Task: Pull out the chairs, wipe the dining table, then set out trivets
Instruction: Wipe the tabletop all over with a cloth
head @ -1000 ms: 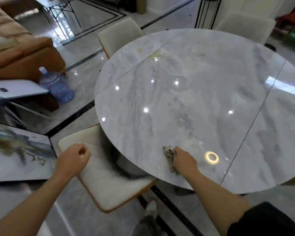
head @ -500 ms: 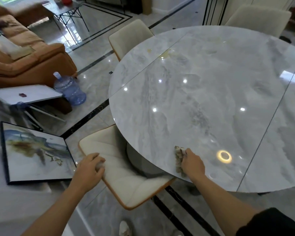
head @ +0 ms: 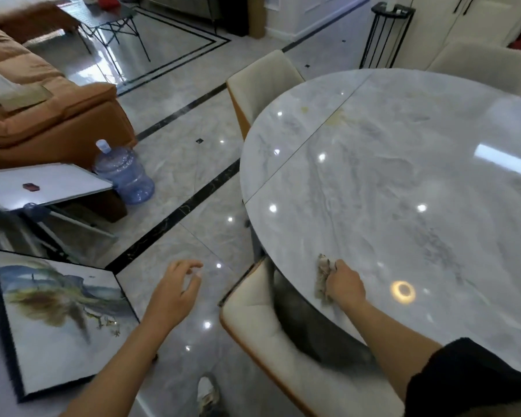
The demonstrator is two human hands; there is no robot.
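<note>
- Right hand (head: 345, 285): fingers curled round a crumpled cloth (head: 322, 276), pressing it on the table (head: 403, 191) close to the near edge
- Left hand (head: 175, 291): fingers loosely spread, holding nothing, above the floor (head: 193, 206), left of the near chair (head: 262, 335)
- Near chair: seat partly under the table's near edge
</note>
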